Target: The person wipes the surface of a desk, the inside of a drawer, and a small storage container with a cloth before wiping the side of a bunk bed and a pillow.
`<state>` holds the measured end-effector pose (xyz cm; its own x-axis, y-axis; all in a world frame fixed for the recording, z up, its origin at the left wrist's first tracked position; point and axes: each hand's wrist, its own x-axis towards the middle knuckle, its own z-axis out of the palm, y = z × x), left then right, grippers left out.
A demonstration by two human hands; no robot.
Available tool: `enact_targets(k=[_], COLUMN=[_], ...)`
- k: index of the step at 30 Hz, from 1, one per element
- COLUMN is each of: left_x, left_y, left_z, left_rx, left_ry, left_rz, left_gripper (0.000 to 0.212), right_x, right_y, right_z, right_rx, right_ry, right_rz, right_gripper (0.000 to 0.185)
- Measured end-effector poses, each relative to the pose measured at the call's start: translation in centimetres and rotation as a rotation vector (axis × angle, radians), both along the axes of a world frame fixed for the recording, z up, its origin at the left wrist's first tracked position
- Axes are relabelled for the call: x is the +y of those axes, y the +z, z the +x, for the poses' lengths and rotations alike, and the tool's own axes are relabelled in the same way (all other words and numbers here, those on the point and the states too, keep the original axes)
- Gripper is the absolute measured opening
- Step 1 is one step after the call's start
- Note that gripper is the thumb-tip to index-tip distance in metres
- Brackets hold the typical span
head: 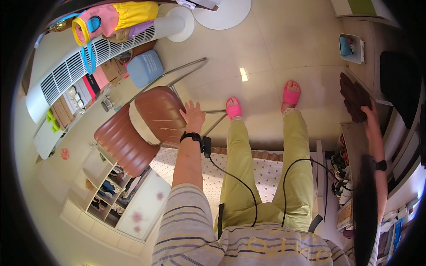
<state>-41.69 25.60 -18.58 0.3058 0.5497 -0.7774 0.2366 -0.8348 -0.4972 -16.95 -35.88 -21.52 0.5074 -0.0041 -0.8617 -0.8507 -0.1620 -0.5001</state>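
Observation:
My left hand (193, 116) is stretched out with its fingers spread and nothing in it, over or at the edge of the seat of a brown padded chair (160, 114); whether it touches the seat I cannot tell. Dark brown fabric (354, 98), perhaps a glove or a cloth, is held in my right hand (368, 111) at the right side, above the end of a shelf holding shoes (340, 166). A black band with a small device and cable is on my left wrist, and another dark band is on the right one.
A white tower fan (100, 50) and a blue stool or bin (145, 68) stand at the upper left. At the right is a small white bin (351, 48). Behind my legs lies a heart-patterned cover (213, 186). Open shelves (108, 196) hold clothes at the lower left.

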Motion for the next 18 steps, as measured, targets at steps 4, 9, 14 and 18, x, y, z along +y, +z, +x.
enact_targets(k=[4, 9, 14, 18], left_x=[1.3, -2.9, -12.4, -21.8], left_y=[-2.4, -7.9, -13.5, -16.8], left_z=[0.2, 5.2, 15.5, 24.3], left_rx=[-0.098, -0.385, -0.566, -0.712], left_ry=[0.041, 0.061, 0.186, 0.141], left_rz=[-0.100, -0.451, -0.857, -1.062], left_gripper=[0.057, 0.044, 0.035, 0.031], right_x=[0.9, 4.7, 9.7, 11.4], right_y=[0.6, -0.6, -2.2, -3.4], right_z=[-0.1, -1.6, -2.5, -3.5], right_rx=[-0.068, -0.081, -0.091, -0.063], right_ry=[-0.094, -0.238, -0.459, -0.602], right_rz=[0.026, -0.122, 0.136, 0.147], right_gripper=[0.062, 0.055, 0.055, 0.054])
